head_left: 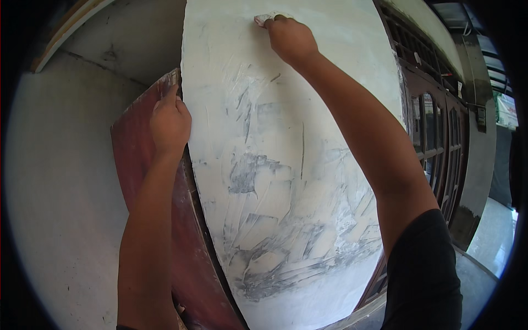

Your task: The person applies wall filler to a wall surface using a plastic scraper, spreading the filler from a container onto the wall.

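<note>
Before me stands a tall white panel (324,126) with grey patches and streaks of smeared filler. At its top, my right hand (293,41) is closed on a crumpled whitish cloth or pad (264,20), pressed to the surface; the exact material is unclear. My left hand (170,118) is at the panel's left edge, over the upper corner of a dark red board (143,143). Its index finger points up along the board's pale, chipped corner while the other fingers are curled. What those curled fingers hold, if anything, is hidden.
A plain pale wall (60,165) rises on the left, with a curved wooden trim (71,33) above. To the right of the panel are brown-framed glass doors (432,121) and a grey pillar (478,159). A narrow dark gap separates the red board from the panel.
</note>
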